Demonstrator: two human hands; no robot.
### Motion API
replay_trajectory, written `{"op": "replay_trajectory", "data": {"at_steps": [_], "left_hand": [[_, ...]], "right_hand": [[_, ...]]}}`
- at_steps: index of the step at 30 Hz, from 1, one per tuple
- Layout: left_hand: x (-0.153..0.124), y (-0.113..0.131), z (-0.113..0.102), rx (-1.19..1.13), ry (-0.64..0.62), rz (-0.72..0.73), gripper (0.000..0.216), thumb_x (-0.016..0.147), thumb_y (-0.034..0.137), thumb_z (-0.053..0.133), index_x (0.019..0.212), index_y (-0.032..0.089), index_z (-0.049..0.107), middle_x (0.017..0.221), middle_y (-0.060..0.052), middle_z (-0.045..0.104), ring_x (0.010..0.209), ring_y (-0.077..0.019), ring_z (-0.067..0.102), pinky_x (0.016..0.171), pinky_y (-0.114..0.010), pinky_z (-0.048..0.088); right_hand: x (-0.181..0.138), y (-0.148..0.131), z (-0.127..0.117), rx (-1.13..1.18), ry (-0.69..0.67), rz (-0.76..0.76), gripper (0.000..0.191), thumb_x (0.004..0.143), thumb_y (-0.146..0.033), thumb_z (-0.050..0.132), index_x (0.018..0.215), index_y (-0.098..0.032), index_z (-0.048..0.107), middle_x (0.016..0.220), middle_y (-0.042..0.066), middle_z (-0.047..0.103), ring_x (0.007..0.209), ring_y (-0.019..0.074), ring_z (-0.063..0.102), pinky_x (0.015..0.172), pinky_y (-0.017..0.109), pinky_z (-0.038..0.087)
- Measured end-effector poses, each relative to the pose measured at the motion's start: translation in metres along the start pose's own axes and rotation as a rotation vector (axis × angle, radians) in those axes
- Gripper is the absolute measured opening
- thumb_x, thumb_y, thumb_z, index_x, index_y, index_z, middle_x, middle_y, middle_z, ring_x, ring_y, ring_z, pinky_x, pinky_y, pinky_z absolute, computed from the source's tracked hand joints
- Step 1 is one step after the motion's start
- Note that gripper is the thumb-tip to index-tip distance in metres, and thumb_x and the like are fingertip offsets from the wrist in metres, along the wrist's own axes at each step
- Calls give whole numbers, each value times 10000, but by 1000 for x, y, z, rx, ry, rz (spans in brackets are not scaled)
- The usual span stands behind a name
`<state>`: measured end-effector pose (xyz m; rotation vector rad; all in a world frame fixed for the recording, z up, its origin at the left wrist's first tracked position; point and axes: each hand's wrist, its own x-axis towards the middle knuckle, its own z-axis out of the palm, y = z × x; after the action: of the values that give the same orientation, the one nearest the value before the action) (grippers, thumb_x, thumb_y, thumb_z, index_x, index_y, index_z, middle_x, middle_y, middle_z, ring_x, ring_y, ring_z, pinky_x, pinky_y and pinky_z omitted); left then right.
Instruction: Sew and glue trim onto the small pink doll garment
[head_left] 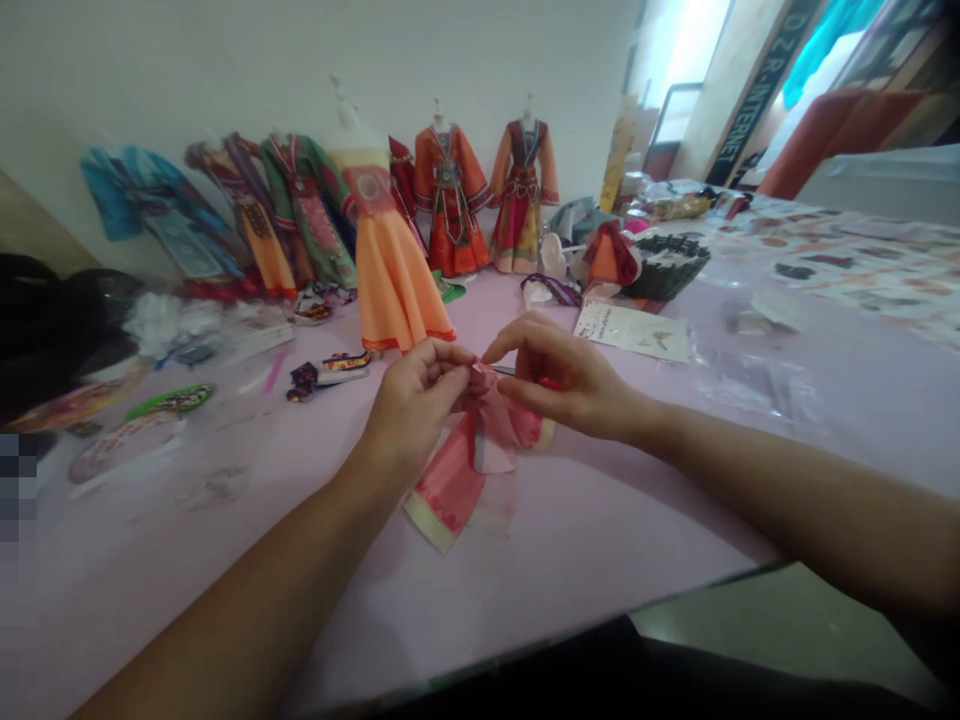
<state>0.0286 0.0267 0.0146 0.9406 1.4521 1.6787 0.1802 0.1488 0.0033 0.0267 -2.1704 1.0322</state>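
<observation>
A small pink doll garment (457,470) with cream-edged sleeves hangs down to the table below my hands. My left hand (424,400) pinches its upper edge between thumb and fingertips. Close on the right, my right hand (566,375) has its fingers bent, the index fingertip at the same edge of the cloth. A thin grey sliver shows between the right thumb and index finger; its kind is too small to tell. Just beyond my hands stands a doll form (349,115) in an orange skirt (397,270) and red-and-yellow top.
Several dressed doll forms line the wall, among them a red-orange robe (450,190) and a blue robe (154,215). A dark basket (667,265) and a printed card (634,330) lie right of centre. Plastic bags (169,325) and trims (330,372) lie left on the pink table (600,530).
</observation>
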Motion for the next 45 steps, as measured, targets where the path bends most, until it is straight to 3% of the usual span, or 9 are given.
{"op": "replay_trajectory", "data": {"at_steps": [5, 9, 13, 20, 25, 29, 34, 39, 45], "left_hand": [[-2, 1, 1, 67, -48, 60, 65, 800, 153, 694, 824, 179, 639, 728, 2, 693, 667, -135, 654, 667, -273, 553], [-3, 2, 1, 149, -118, 139, 31, 819, 182, 694, 827, 188, 664, 774, -9, 703, 722, -149, 656, 710, -281, 537], [-5, 2, 1, 218, -155, 200, 36, 838, 212, 684, 808, 200, 670, 809, -18, 695, 776, -168, 644, 755, -299, 515], [-10, 3, 1, 389, -244, 256, 93, 892, 268, 647, 818, 226, 685, 787, -8, 657, 758, -185, 595, 717, -301, 462], [-14, 8, 0, 472, -278, 277, 138, 922, 271, 606, 877, 235, 732, 883, -21, 721, 862, -216, 635, 797, -314, 466], [-16, 13, 2, 500, -272, 261, 148, 910, 266, 602, 863, 239, 740, 862, -22, 707, 857, -226, 621, 768, -313, 458], [-16, 10, 2, 432, -252, 228, 86, 864, 287, 672, 855, 230, 736, 856, -30, 682, 831, -214, 607, 742, -304, 467], [-12, 2, 0, 439, -285, 294, 211, 775, 282, 809, 939, 232, 685, 916, -14, 666, 861, -195, 609, 796, -313, 494], [-5, -6, -4, 483, -197, 311, 238, 755, 153, 712, 972, 236, 662, 980, -10, 682, 948, -190, 652, 893, -320, 499]], "right_hand": [[2, -2, -7, 22, -22, 19, 377, 863, -117, 639, 1231, -189, 597, 1227, 80, 553, 733, 82, 548, 577, 214, 469], [3, -4, -9, 78, -162, 65, 587, 819, -27, 529, 1381, -194, 510, 1289, 75, 593, 669, 65, 499, 569, 216, 442], [3, -1, -11, 141, -268, 116, 643, 832, -36, 531, 1458, -157, 442, 1371, 110, 579, 704, 72, 513, 604, 226, 450], [6, 1, -20, 142, -255, 82, 594, 845, -69, 556, 1421, -186, 473, 1419, 96, 555, 707, 48, 509, 608, 197, 450], [9, -4, -21, 193, -317, 39, 570, 845, -94, 574, 1405, -130, 471, 1309, 125, 603, 1080, 167, 612, 710, 216, 506], [9, 1, -21, 139, -328, 58, 430, 819, -55, 561, 1241, -137, 560, 1073, 50, 649, 882, 124, 614, 707, 231, 502], [10, 5, -27, 55, -308, 51, 239, 776, -16, 563, 966, -159, 578, 855, -28, 583, 720, 78, 506, 631, 205, 419], [12, 12, -33, 82, -321, 70, 106, 843, -76, 596, 904, -162, 583, 841, -12, 612, 729, 92, 511, 650, 222, 427], [13, 19, -33, 221, -310, 101, 84, 860, -93, 617, 917, -149, 593, 892, 15, 641, 763, 100, 564, 670, 227, 477]]}}
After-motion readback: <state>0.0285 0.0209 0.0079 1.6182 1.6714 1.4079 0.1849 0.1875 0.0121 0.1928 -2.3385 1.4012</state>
